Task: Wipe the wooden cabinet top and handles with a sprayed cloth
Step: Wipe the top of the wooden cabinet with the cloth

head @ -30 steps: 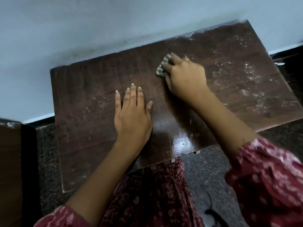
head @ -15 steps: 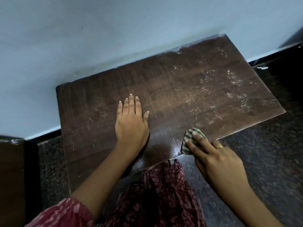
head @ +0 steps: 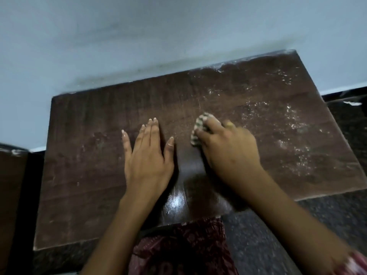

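Note:
The dark wooden cabinet top [head: 85,155] fills the middle of the view, pushed against a pale wall. White dusty specks cover its right part. A shiny wiped strip runs along the front middle. My left hand [head: 148,155] lies flat on the top, fingers apart, holding nothing. Just to its right, my right hand [head: 228,149] presses a small green-and-white checked cloth [head: 199,126] onto the wood; most of the cloth is hidden under my fingers. No cabinet handles are in view.
A pale blue wall [head: 158,36] stands directly behind the cabinet. Dark speckled floor [head: 327,221] lies in front and to the right. Another dark wooden piece [head: 10,185] stands at the left edge. My red patterned clothing [head: 184,249] is below the front edge.
My right hand with the cloth has moved from the cabinet's front edge back up to the middle of the top, beside my left hand. The left hand stays flat in place.

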The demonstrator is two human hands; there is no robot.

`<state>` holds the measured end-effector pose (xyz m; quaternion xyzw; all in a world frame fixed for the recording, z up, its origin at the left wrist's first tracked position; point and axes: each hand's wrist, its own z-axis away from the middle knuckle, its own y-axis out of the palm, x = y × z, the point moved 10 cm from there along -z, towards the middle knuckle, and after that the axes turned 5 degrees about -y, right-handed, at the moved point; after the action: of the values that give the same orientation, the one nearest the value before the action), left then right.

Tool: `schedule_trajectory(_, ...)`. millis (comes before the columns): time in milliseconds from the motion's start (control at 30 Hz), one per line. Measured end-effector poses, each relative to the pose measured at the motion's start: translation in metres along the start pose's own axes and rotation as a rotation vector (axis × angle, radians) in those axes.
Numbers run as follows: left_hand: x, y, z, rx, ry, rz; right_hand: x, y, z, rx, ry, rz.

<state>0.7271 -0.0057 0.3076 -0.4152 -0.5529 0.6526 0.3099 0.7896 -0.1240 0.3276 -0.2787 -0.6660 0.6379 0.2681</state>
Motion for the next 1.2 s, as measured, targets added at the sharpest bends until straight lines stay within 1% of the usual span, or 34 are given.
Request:
schedule_trajectory(67, 0.0, 0.003, 0.001, 0.013, 0.007, -0.015, -0.008, -0.003, -0.035, -0.024, 0.028, 0.092)
schedule_trajectory(200, 0.0, 0.008, 0.001, 0.011, 0.028, -0.088, -0.021, -0.001, -0.101, -0.036, 0.005, -0.033)
schedule_trajectory(233, 0.0, 0.009, 0.0, 0.008, 0.025, -0.103, -0.025, 0.0, -0.114, -0.035, 0.009, -0.026)
schedule_trajectory(367, -0.004, 0.01, 0.0, 0.008, 0.025, -0.094, -0.039, 0.001, -0.131, -0.067, 0.03, 0.046)
schedule_trajectory(500, -0.005, 0.007, 0.002, 0.0, 0.035, -0.088, -0.038, 0.002, -0.095, -0.065, 0.064, -0.016)
schedule_trajectory(567, -0.006, 0.005, 0.002, 0.003, 0.024, -0.098, -0.032, 0.0, -0.061, -0.099, 0.068, -0.01)
schedule_trajectory(667, -0.012, 0.001, 0.002, 0.002, 0.009, -0.13, -0.019, -0.005, -0.007, -0.098, 0.065, -0.024)
schedule_trajectory(733, -0.017, 0.001, 0.003, -0.005, -0.012, -0.13, -0.008, -0.005, 0.028, -0.076, 0.037, -0.054)
schedule_trajectory(800, -0.024, 0.002, 0.005, -0.01, -0.024, -0.08, 0.0, -0.009, 0.062, -0.042, 0.027, -0.066)
schedule_trajectory(933, -0.049, 0.008, 0.016, -0.012, 0.039, 0.014, 0.009, -0.005, 0.118, 0.048, -0.001, -0.092)
schedule_trajectory(1067, -0.06, 0.018, 0.021, 0.008, 0.054, 0.015, 0.001, -0.006, 0.144, 0.053, -0.017, -0.098)
schedule_trajectory(1200, -0.059, 0.023, 0.018, 0.014, 0.047, 0.023, -0.014, -0.009, 0.132, 0.06, -0.006, -0.069)
